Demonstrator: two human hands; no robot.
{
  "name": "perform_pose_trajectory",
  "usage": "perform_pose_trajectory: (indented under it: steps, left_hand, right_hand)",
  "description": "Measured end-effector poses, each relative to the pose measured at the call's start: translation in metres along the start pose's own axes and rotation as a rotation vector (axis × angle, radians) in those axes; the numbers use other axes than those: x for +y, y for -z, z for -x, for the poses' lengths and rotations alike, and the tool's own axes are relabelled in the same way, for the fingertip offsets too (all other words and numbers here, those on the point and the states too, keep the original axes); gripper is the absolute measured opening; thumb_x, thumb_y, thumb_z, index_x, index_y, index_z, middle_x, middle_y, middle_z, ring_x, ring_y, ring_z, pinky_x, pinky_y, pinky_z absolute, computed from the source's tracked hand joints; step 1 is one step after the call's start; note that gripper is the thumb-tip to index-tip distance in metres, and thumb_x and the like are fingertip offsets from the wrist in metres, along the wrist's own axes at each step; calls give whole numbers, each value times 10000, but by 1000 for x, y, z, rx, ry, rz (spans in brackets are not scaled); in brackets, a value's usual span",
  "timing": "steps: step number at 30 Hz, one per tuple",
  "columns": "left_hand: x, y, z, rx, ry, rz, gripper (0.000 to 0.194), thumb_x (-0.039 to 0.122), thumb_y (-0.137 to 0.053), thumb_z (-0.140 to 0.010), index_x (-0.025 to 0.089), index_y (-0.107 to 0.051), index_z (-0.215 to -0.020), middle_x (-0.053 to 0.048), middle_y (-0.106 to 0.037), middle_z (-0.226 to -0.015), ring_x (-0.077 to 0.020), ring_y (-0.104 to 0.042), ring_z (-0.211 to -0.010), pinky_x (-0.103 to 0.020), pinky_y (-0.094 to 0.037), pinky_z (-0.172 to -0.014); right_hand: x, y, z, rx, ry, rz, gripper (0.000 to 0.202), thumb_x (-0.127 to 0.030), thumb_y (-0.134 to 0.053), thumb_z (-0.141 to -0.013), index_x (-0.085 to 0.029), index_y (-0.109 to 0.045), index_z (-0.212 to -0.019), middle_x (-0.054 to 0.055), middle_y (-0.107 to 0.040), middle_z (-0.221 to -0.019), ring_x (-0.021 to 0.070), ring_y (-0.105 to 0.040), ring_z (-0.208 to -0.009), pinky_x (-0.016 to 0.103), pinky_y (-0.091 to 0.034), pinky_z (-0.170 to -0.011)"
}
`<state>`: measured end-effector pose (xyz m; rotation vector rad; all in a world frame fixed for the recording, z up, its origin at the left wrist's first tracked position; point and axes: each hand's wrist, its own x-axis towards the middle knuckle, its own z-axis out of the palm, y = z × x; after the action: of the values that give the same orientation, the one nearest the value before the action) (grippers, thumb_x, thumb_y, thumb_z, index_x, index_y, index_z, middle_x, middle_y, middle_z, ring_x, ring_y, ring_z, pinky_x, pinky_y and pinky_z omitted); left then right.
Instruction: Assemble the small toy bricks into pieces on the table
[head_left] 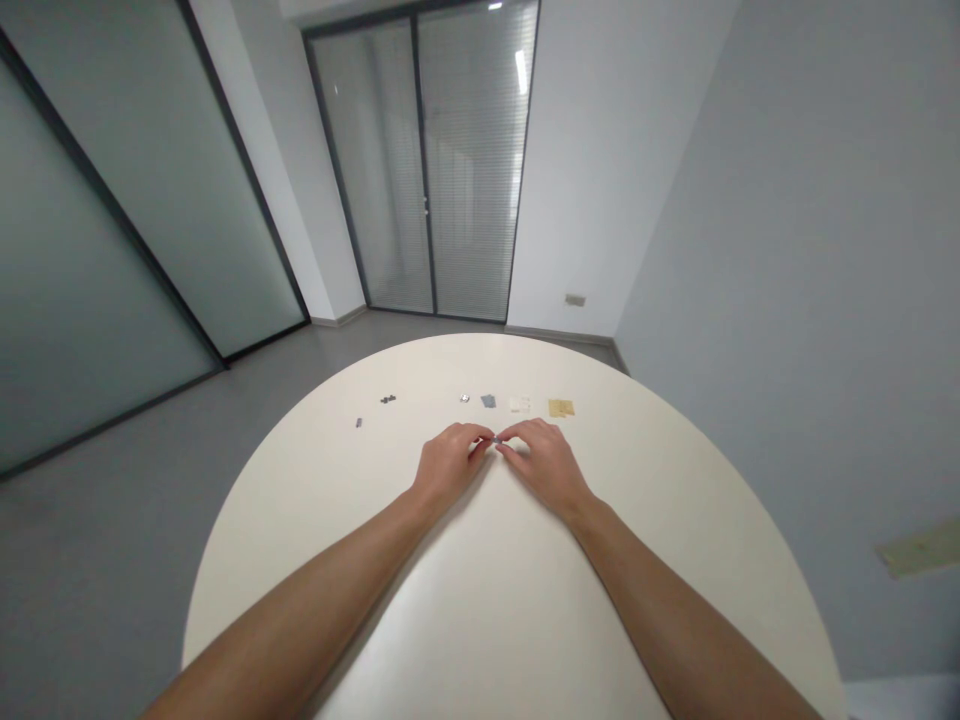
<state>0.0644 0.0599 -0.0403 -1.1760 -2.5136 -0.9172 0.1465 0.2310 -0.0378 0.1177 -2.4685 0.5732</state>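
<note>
Both of my hands meet over the middle of the table, fingertips nearly touching. Between them is a tiny grey-blue piece [496, 439], too small to name. My left hand [453, 460] pinches it from the left with thumb and forefinger. From the other side my right hand [544, 462] closes thumb and forefinger on it. Just beyond the fingers lie a small silvery round cluster [465, 398], a blue-grey pile of flat pieces [488, 401], some whitish, clear-looking pieces [520, 405] and a few tan-yellow flat pieces [561, 408].
The round white table [480, 600] fills the lower view. At its left are several small dark pieces [388, 399] and a little dark grey piece [358, 422]. Behind stand a glass door [472, 180] and a white wall [600, 150]; frosted panels [150, 150] rise at left.
</note>
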Motion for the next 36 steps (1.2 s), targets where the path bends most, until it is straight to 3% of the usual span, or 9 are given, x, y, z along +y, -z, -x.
perform_pose_trajectory:
  steps: [22,36]
  left_hand:
    - [-1,1,0,-49,49,-19,192,253,-574,-933,294,-702,-1070,8,-731,-981,-179,-669,-916,-275,-505,-791]
    - [-3,0,-1,-118,28,-65,190,250,-565,-946,278,-732,-1031,-13,-728,-1015,-195,-642,-1009,-284,-493,-835]
  right_hand:
    - [-1,1,1,-64,-13,3,84,-262,-720,-875,-243,-699,-953,27,-745,-996,232,-638,-998,394,-444,-884]
    - [-2,1,0,-169,-42,48,118,-219,-684,-884,-260,-755,-968,3,-777,-992,226,-649,-995,391,-450,-906]
